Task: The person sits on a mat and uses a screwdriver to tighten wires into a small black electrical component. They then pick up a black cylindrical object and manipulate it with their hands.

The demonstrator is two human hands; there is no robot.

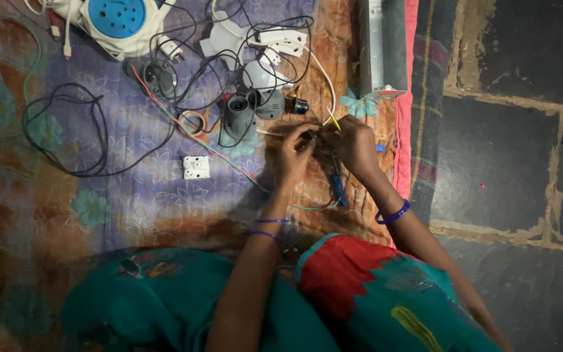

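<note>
Yellow and white thin wire ends [329, 118] are pinched between the fingers of the left hand [294, 151] and right hand [353, 146], above the patterned floor cloth [131, 195]. The blue-handled tool [339, 188] hangs below the right hand. Joining appears unfinished; the grey lamp holders [255, 107] lie unconnected just beyond. No containers are visible.

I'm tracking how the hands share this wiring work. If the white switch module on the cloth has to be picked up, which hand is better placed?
Probably the left hand: the white switch module lies on its side, across bare cloth. The right hand is farther away and holds a blue-handled tool.
</note>
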